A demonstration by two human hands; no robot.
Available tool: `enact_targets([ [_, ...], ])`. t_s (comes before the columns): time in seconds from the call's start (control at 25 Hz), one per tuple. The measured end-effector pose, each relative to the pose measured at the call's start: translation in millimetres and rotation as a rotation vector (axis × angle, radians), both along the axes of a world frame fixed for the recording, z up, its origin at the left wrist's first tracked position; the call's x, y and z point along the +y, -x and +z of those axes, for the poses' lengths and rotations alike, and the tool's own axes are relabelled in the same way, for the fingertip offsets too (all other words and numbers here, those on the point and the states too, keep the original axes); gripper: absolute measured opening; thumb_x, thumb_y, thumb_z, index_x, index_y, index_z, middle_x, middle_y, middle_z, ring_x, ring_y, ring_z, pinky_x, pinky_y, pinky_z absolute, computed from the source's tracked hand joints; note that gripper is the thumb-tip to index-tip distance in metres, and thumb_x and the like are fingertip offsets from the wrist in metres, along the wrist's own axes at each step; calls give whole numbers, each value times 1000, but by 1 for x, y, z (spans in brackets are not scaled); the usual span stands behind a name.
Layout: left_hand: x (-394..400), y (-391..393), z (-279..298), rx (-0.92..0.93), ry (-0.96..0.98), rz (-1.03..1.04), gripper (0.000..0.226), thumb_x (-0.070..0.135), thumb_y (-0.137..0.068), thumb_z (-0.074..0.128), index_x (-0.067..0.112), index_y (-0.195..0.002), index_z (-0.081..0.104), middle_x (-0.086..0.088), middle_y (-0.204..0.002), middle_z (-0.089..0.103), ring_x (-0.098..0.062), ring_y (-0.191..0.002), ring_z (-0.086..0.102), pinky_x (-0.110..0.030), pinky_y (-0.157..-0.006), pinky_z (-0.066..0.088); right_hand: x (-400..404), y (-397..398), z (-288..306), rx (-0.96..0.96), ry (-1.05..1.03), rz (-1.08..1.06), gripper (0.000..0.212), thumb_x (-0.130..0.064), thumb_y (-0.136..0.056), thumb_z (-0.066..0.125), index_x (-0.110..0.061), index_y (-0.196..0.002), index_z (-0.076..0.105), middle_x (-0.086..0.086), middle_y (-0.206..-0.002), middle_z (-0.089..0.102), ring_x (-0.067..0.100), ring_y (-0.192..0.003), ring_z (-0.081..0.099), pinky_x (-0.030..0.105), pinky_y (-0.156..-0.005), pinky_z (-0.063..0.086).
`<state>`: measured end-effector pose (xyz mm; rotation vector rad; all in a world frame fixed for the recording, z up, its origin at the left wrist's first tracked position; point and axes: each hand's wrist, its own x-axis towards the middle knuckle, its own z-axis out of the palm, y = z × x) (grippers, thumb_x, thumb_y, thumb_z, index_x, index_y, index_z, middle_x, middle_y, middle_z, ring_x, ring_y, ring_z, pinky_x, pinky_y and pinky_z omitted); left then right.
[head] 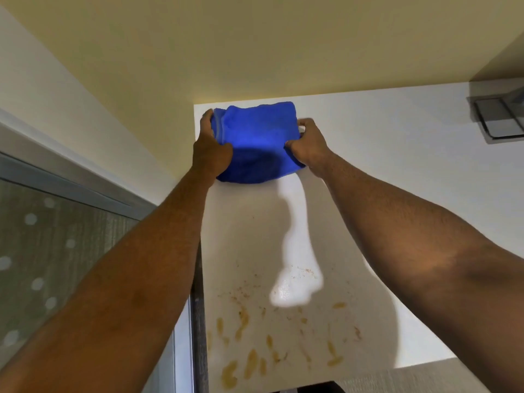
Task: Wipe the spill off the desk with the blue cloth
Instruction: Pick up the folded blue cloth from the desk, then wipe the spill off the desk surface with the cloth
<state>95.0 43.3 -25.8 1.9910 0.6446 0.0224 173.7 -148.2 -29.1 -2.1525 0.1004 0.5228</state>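
A folded blue cloth lies at the far left corner of the white desk, close to the wall. My left hand grips its left edge and my right hand pinches its right edge, both arms stretched out over the desk. The spill is a scatter of yellow-brown smears and specks on the near part of the desk, well short of the cloth and between my forearms.
A yellow wall rises behind the desk. A grey metal object sits at the desk's far right. A window with a metal frame runs along the left. The desk's left edge drops off beside my left forearm.
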Motion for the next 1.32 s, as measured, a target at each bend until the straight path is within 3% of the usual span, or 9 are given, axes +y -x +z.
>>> enact_targets([
  [0.12,-14,-4,18,-60,-85,-95,54,-5,-86,44,14,-136,51,-6,-138,54,-21,-123,50,-18,-97,38,-18,-6,25,-40,-101,49,72,4,-74,50,-31,-135,39,-1,-97,60,15,-74,60,18,-50,45],
  [0.2,-38,-5,29,-70,-94,-90,47,-1,-89,44,11,-133,56,-9,-137,55,-24,-126,50,-19,-102,36,-39,-8,42,-88,-102,75,63,7,-73,47,-29,-123,57,-6,-109,59,14,-95,59,11,-62,46],
  [0.4,-131,34,34,-86,-127,-201,52,18,-89,60,14,-140,48,-15,-142,48,-28,-130,46,-29,-105,34,-140,22,62,-156,-6,42,46,-1,-81,51,-26,-117,65,-10,-123,59,11,-114,55,25,-95,46],
  [0.64,-239,111,1,18,-83,-323,66,23,-86,65,15,-146,39,-13,-148,40,-29,-133,42,-28,-105,33,-258,97,33,-143,129,44,42,-6,-85,57,-30,-119,64,-5,-128,61,16,-117,56,25,-98,42],
  [0.72,-250,128,-12,114,-263,-407,71,33,-87,64,19,-149,32,-11,-147,39,-30,-128,47,-38,-99,43,-280,122,12,-96,340,124,38,-13,-87,59,-26,-124,60,1,-132,59,23,-118,55,27,-97,40],
  [0.84,-226,133,-16,85,-540,-345,69,49,-84,61,22,-143,37,-7,-134,52,-30,-114,57,-42,-85,51,-279,141,1,-296,678,146,35,-33,-87,57,-18,-118,58,11,-128,55,36,-110,55,41,-83,46],
  [0.96,-161,131,-20,26,-654,-140,56,41,-88,54,12,-135,48,-14,-133,56,-37,-117,55,-46,-91,47,-240,151,-6,-670,558,128,52,-47,-82,56,-10,-119,60,19,-128,59,38,-114,57,43,-83,49],
  [1.16,-34,155,-47,276,-862,-320,60,35,-99,42,5,-148,28,-19,-158,22,-37,-143,26,-53,-114,27,-177,148,-42,-257,543,175,102,-96,-58,31,-46,-145,15,5,-161,12,40,-146,6,73,-105,6],
  [1.32,-23,168,-72,202,-678,-344,64,46,-103,23,10,-154,7,-9,-163,-1,-23,-150,3,-45,-121,12,-171,146,-64,-506,790,250,88,-91,-71,25,-41,-142,33,15,-155,27,48,-140,20,74,-103,13],
])
